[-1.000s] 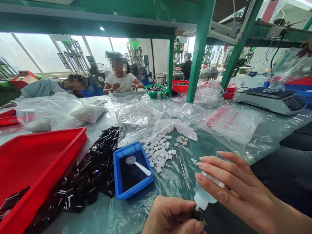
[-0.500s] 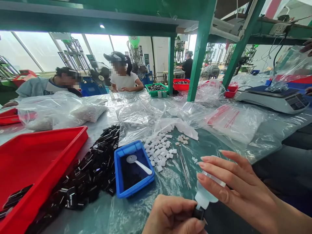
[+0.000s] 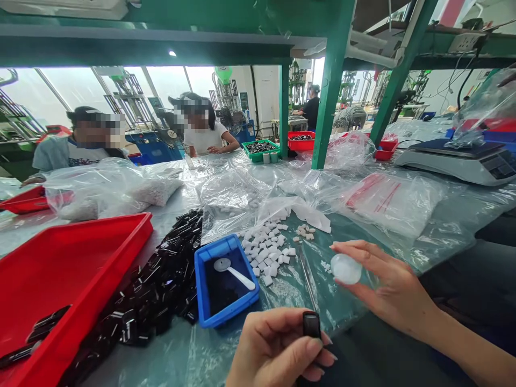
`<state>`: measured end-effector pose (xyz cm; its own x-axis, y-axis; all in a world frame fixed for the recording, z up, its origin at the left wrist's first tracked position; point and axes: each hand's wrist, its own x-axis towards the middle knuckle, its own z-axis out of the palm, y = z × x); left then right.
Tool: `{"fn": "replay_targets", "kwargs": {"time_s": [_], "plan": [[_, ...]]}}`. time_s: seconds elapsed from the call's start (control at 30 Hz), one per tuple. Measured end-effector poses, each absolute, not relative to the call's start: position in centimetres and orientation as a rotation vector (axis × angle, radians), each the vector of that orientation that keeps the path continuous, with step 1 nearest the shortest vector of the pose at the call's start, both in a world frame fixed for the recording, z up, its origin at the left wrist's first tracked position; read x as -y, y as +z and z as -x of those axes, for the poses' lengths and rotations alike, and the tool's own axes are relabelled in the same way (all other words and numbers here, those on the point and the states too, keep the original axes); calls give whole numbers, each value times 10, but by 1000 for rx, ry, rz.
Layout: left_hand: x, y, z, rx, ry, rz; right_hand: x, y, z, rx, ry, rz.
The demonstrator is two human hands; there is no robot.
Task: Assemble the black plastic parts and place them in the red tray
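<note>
Near the front edge of the table, my left hand (image 3: 278, 349) pinches a small glossy black plastic piece (image 3: 311, 324) upright between thumb and fingers. To its right, my right hand (image 3: 397, 293) grips a translucent white squeeze bottle (image 3: 345, 269); its rounded bottom faces me and its nozzle is out of sight. The bottle and black piece are apart. Metal tweezers (image 3: 308, 277) lie between the hands and a pile of small white square pads (image 3: 268, 250). Left of the pads, a blue tray (image 3: 207, 320) contains dark liquid or pieces, I cannot tell which, and a white spoon (image 3: 239, 277).
A heap of black plastic pieces (image 3: 169, 269) lies beside a large red bin (image 3: 92, 247). Clear plastic bags (image 3: 387, 207) lie farther back, near a weighing scale (image 3: 455, 158). A green post (image 3: 332, 91) rises from the table. Co-workers sit across it.
My right hand has lifted the bottle away from the black piece and turned its bottom towards me. My left hand has turned the piece upright. The view has shifted slightly.
</note>
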<state>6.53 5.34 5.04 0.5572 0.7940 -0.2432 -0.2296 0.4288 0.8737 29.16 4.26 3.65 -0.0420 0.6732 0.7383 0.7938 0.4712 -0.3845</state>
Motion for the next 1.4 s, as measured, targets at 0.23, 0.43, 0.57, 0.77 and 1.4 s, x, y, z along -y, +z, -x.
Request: {"fn": "replay_targets", "kwargs": {"time_s": [0.23,0.43,0.57,0.77,1.4], "plan": [[-57,59,-61,-796,902,-801,-73,-6,-335,1372,187,1492],[-58,59,-56,-896,972,-892,-85,-26,-348,1214,336,1516],[-58,48,-53,-968,998,-1069,-85,-32,-349,1178,330,1505],[-59,17,-47,-1103,961,-1259,-50,-21,-330,1065,19,1528],[-66,-4,-43,-980,1060,-1817,-132,-4,-277,2044,-327,2058]]}}
